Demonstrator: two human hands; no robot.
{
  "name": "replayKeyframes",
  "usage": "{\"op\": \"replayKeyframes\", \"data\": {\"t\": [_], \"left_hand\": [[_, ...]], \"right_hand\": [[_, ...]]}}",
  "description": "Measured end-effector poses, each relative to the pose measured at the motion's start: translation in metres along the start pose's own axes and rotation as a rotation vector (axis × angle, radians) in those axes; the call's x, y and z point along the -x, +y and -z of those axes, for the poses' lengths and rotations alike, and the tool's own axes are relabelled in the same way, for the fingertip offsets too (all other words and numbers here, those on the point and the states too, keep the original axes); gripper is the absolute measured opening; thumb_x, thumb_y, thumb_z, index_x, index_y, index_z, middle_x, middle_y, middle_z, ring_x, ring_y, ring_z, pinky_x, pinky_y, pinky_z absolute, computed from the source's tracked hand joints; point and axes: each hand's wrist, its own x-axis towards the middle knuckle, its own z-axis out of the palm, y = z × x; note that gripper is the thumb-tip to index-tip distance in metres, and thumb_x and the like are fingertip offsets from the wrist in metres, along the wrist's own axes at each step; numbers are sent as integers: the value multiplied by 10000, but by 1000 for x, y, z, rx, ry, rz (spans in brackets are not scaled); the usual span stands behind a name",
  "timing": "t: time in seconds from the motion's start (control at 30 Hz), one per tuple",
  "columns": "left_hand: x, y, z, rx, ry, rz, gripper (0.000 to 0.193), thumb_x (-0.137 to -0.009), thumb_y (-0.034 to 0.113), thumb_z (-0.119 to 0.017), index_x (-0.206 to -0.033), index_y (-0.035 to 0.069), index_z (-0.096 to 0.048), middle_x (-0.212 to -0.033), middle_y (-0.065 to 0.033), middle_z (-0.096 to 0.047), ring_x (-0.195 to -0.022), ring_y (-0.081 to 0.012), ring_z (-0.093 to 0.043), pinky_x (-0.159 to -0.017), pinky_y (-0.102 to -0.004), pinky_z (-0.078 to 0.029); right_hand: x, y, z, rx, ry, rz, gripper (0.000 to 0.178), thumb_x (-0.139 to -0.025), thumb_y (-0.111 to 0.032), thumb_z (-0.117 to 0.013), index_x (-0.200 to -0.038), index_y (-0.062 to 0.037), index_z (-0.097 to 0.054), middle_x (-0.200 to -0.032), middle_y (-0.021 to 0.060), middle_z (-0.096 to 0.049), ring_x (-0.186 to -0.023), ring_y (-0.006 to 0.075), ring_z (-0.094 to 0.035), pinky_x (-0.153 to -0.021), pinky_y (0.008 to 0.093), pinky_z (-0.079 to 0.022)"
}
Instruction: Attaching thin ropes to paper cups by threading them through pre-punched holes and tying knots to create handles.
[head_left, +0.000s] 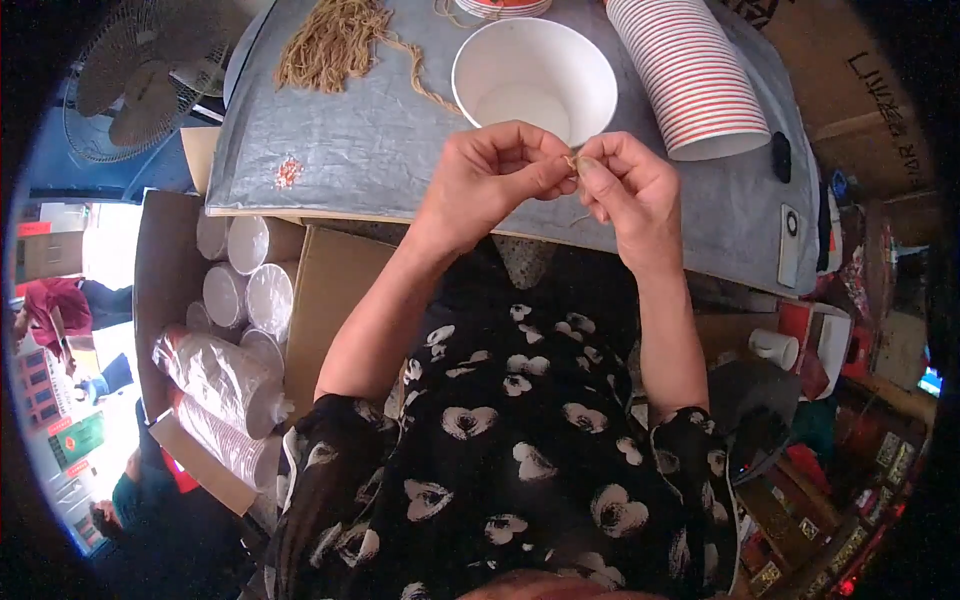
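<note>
My left hand [500, 178] and my right hand [632, 188] meet over the table's near edge, each pinching a thin tan twine [571, 161] at the fingertips. A loose end of it seems to hang below my fingers. Just beyond my hands is a white paper bucket [535, 70], its mouth showing and its inside bare. Farther left lies a bundle of brown twine [335, 45], with a twisted strand [425, 85] running toward the bucket. The exact form of the twine between my fingers is partly hidden.
A long stack of red-striped paper buckets [690, 75] lies at the right of the grey-covered table [350, 150]. Small orange-red bits [289, 173] lie at left. Beside me stands a cardboard box [335, 290] of wrapped buckets [225, 375]; a fan [145, 90] stands far left.
</note>
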Motion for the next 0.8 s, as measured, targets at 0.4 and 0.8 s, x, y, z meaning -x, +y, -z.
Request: {"op": "replayKeyframes", "data": {"t": [0.4,0.8], "left_hand": [[1,-5,0,28,1,-42,134,-960,84,-659,-1022,-34,-647,-927,-94,-713,-863,-145,-697,-769,-260,-580],[0,-2,-2,147,40,1,161,-964,79,-649,-1068,-42,-631,-962,-109,-715,-871,-169,-708,-799,-278,-592]], "right_hand": [[0,-4,-6,74,30,45,157,-957,-161,-658,-1024,-19,-652,-702,-24,-613,-602,16,-505,-513,174,-370],[6,5,-4,70,168,251,138,-919,-60,-686,-1036,1,-645,-885,-8,-646,-703,31,-553,-588,180,-431]]}}
